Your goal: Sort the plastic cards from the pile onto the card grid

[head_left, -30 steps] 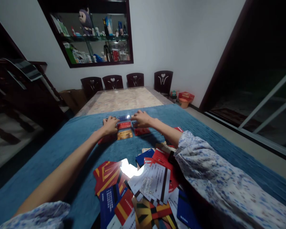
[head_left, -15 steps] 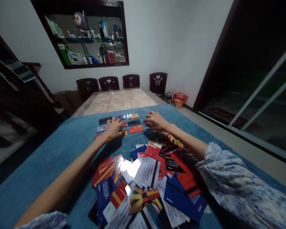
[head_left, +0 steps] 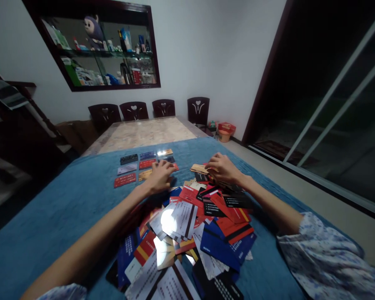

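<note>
My left hand [head_left: 161,177] hovers with loosely bent fingers apart at the near right of a grid of laid-out cards, partly covering a red card [head_left: 175,166] and a gold card [head_left: 144,175]. I see nothing held in it. At the far right of a loose pile of cards, my right hand [head_left: 222,168] has its fingers curled down, the tips closed at the edge of a tan card [head_left: 199,168]. The pile's front holds white cards [head_left: 185,218], blue cards [head_left: 220,246] and red cards [head_left: 236,229], overlapping and turned every way.
A blue cloth [head_left: 59,200] covers the near part of the table; beyond it lies a bare stone-patterned top [head_left: 146,134]. Several dark chairs [head_left: 198,110] stand at the far end. A wall cabinet [head_left: 112,86] and a sliding glass door [head_left: 331,108] flank the room.
My left hand has drawn back and to the right, uncovering more of the grid. My right hand has moved right, onto the far edge of the pile. The view has turned slightly right.
</note>
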